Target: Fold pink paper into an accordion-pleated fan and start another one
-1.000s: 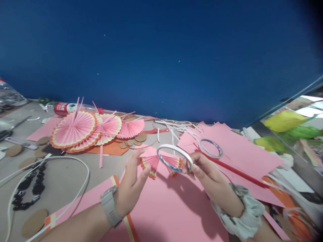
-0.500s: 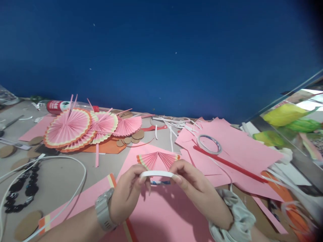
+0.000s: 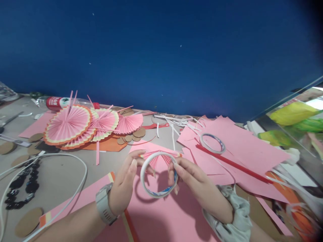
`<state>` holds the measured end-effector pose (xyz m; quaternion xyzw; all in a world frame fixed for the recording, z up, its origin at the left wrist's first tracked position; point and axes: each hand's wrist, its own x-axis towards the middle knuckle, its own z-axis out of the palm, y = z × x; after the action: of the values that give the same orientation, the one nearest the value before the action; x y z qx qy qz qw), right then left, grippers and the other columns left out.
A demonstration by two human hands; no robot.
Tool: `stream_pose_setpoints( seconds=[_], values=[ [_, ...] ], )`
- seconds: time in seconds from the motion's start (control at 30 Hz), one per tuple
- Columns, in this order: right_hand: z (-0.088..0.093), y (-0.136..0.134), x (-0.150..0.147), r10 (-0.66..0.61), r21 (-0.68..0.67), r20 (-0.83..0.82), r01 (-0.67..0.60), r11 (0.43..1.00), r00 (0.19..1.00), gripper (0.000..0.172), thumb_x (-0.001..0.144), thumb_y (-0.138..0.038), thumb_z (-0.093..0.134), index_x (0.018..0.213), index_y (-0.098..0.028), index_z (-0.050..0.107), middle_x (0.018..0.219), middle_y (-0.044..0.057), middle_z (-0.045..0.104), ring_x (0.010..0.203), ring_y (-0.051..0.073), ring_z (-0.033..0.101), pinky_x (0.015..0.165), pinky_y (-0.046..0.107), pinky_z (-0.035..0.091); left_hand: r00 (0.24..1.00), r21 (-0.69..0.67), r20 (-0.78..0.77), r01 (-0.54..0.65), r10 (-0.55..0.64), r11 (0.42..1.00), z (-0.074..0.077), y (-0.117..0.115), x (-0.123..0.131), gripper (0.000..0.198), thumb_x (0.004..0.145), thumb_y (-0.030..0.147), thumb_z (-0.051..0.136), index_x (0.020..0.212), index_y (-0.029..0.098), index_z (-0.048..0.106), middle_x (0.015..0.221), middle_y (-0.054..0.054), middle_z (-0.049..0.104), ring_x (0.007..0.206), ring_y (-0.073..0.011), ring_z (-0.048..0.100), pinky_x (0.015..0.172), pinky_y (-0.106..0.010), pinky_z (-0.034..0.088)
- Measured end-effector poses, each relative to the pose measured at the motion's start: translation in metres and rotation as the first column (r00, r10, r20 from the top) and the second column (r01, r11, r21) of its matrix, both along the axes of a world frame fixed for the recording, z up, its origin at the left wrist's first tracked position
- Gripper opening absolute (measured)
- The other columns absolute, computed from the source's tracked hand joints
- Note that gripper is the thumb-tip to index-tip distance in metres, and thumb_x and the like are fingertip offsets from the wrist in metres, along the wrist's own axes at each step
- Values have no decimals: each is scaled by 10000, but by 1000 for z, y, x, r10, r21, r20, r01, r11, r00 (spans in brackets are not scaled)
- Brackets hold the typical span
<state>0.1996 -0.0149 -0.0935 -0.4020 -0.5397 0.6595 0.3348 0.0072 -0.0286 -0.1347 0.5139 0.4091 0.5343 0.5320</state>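
A roll of double-sided tape [image 3: 145,188], a thin white ring with blue print inside, is held up facing me above the pink paper [image 3: 153,218]. My right hand [image 3: 193,179] pinches its right edge, thumb in front and fingers passing behind or through the ring. At the roll's left side is my left hand [image 3: 126,183], thumb raised and fingers apart, some fingertips showing through the ring. Whether they touch it I cannot tell. Just beyond, partly seen through the ring, lies a folded pink fan [image 3: 158,158] with orange-and-yellow ends.
Finished pleated fans [image 3: 68,126] overlap at the back left, by a plastic bottle [image 3: 54,103]. Cardboard discs [image 3: 29,222] and a white cable [image 3: 84,174] lie left. On the right are pink sheets [image 3: 242,148], another tape roll [image 3: 202,143] and a red strip [image 3: 234,164]. A blue wall rises behind.
The tape roll has turned from edge-on to facing me. My left hand's thumb and fingers have come apart from its left edge, while my right hand still holds the other side.
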Motion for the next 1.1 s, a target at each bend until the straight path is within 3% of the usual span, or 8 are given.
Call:
stream_pose_setpoints(
  seconds=[0.17, 0.3, 0.37, 0.47, 0.57, 0.67, 0.83, 1.1],
  values=[
    [-8, 2, -4, -121, -123, -103, 108, 987, 987, 193, 913, -372, 444, 909, -183, 483, 823, 17, 614, 641, 99, 564, 624, 251, 472, 956, 138, -199, 243, -214, 960, 3, 0, -4, 296, 892, 399, 461, 1057, 190, 589, 975, -93, 648, 924, -219, 590, 815, -342, 464],
    [-15, 1, -8, -92, -170, -106, 73, 983, 990, 219, 917, -385, 425, 966, -177, 477, 709, -8, 584, 585, 111, 562, 588, 263, 473, 899, 288, -415, 275, -139, 917, 9, 2, -2, 181, 853, 345, 544, 946, 232, 650, 891, -59, 636, 862, -197, 560, 813, -333, 440],
    [-17, 0, -10, -60, -144, -63, 50, 988, 996, 252, 924, -402, 395, 976, -170, 478, 642, -23, 553, 550, 120, 550, 575, 278, 476, 903, 373, -415, 277, -107, 885, 9, 1, 0, 144, 855, 324, 540, 902, 226, 634, 853, -49, 621, 835, -186, 547, 808, -331, 431],
    [-19, -2, -13, 5, -92, 52, 0, 996, 999, 298, 935, -412, 354, 1028, -161, 485, 623, -28, 526, 556, 121, 533, 585, 277, 462, 920, 375, -342, 319, -190, 870, 8, -4, 2, 179, 917, 273, 418, 840, 196, 560, 839, -48, 633, 843, -171, 548, 863, -349, 394],
    [-19, -6, -14, 25, 49, 255, -39, 998, 967, 323, 927, -376, 390, 1186, -187, 430, 672, -32, 504, 600, 118, 514, 605, 263, 441, 924, 336, -259, 360, -282, 870, 5, -11, 3, 287, 956, 308, 294, 800, 181, 498, 697, -40, 609, 767, -165, 539, 859, -373, 380],
    [-20, -10, -10, -85, 317, 447, -69, 946, 891, 421, 908, -282, 425, 1311, -231, 316, 740, -20, 522, 644, 130, 519, 628, 270, 431, 911, 334, -269, 394, -314, 856, 3, -12, 5, 387, 959, 362, 248, 702, 169, 463, 537, -7, 484, 601, -137, 460, 737, -335, 396],
    [-19, -12, -1, -193, 568, 545, -190, 801, 816, 161, 905, -206, 377, 1010, -212, 498, 865, 29, 611, 770, 158, 562, 697, 292, 410, 866, 353, -337, 480, -369, 803, 6, -9, 8, 417, 942, 425, 306, 680, 159, 492, 539, -6, 451, 580, -126, 443, 615, -272, 364],
    [-17, -14, -5, -148, 383, 531, -81, 920, 834, 226, 943, -288, 252, 855, -212, 446, 653, -12, 535, 577, 143, 513, 584, 273, 400, 870, 388, -345, 474, -352, 790, 8, -12, 3, 334, 933, 392, 316, 806, 157, 515, 660, -53, 533, 676, -156, 491, 663, -299, 398]
  ],
)
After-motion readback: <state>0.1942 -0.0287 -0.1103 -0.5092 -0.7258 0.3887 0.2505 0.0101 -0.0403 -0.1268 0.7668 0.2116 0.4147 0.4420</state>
